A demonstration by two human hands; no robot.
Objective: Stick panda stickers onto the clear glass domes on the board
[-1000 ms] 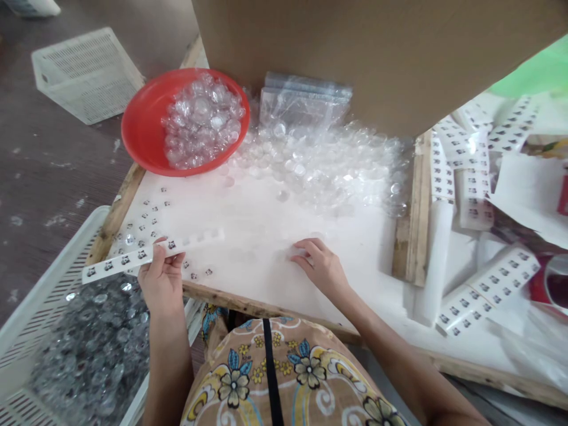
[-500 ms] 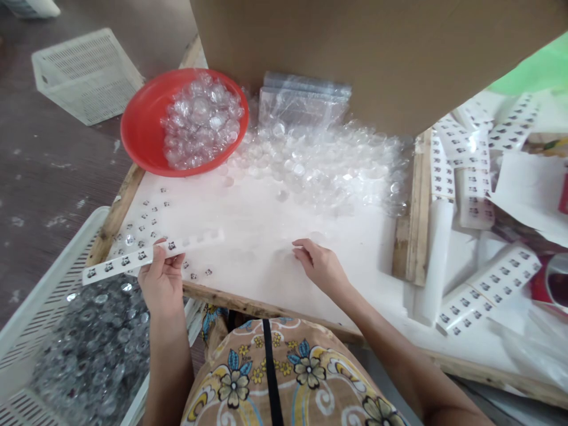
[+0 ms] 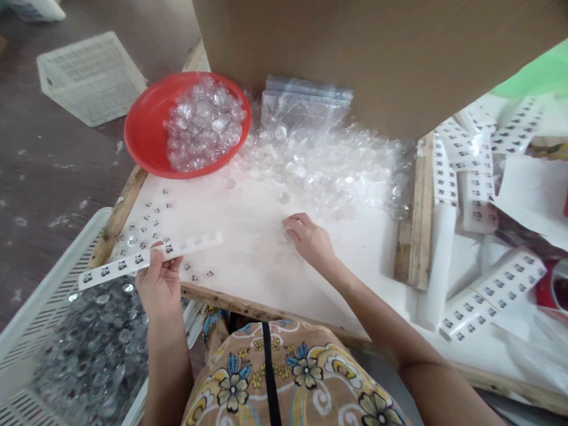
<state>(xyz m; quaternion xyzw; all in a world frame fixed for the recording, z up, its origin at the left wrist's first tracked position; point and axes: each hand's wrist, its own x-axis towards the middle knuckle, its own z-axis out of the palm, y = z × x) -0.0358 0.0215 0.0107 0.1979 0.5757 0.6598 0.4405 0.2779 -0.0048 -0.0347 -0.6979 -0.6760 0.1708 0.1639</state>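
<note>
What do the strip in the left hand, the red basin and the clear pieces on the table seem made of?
Strip: perhaps coated paper or thin plastic; smooth, white, printed.
Red basin: likely plastic; evenly coloured, smooth, satin-looking.
Clear pieces: plastic or glass, can't tell which; glossy, see-through, glinting.

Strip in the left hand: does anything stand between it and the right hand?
Nothing visible does. Between the near end of the strip, held in the left hand, and the right hand, only tabletop shows; the clear discs lie farther back.
</note>
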